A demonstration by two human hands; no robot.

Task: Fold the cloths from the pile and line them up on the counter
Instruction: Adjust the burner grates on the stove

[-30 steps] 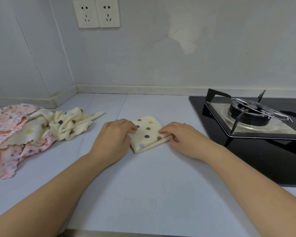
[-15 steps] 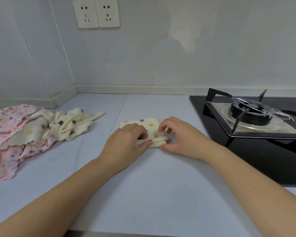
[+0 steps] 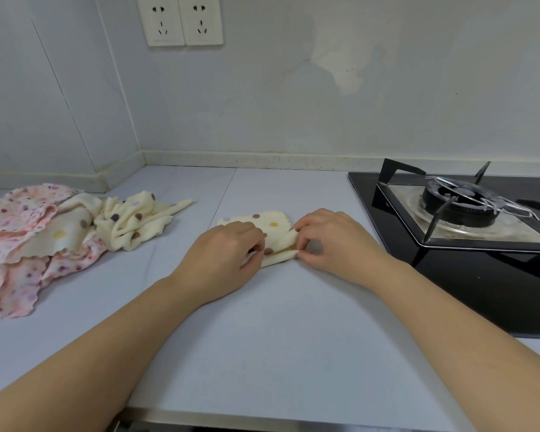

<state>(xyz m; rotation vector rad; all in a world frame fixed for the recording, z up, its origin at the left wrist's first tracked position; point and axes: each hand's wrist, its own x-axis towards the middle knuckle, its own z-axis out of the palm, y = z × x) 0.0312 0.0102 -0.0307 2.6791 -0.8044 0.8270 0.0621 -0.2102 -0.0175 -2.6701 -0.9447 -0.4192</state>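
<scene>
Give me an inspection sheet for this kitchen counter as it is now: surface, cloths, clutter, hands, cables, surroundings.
Surface: pale counter, one seam running front to back.
Job's things: cream dotted cloth partly folded at centre; pile of pink and cream cloths at left, unfolded.
Clutter: nothing seen.
Hands: left hand grips the dotted cloth's left side; right hand pinches its right edge.
Cables: nothing seen.
Surroundings: gas hob at right; two wall sockets above.
</scene>
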